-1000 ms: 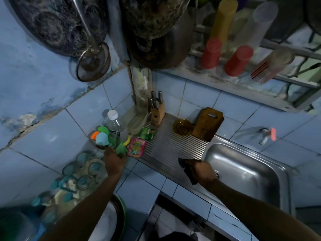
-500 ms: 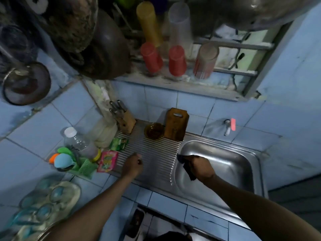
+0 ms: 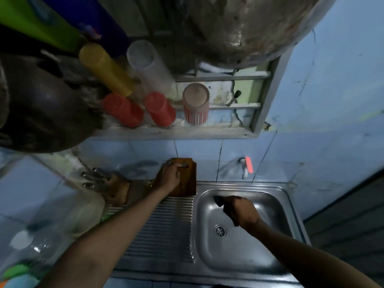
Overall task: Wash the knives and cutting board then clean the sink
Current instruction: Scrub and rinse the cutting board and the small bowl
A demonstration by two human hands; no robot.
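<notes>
Left hand (image 3: 169,175) newly on one cutting board (image 3: 186,179)

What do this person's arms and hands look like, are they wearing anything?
Both forearms are bare, with no sleeves in view. The left hand and right hand wear no gloves; no watch, bracelet or ring shows, though the dim, blurred picture could hide small things.

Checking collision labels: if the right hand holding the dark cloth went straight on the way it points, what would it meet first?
Probably the back wall of the steel sink basin; the right hand and its dark cloth point there, though depth is unclear.
</notes>
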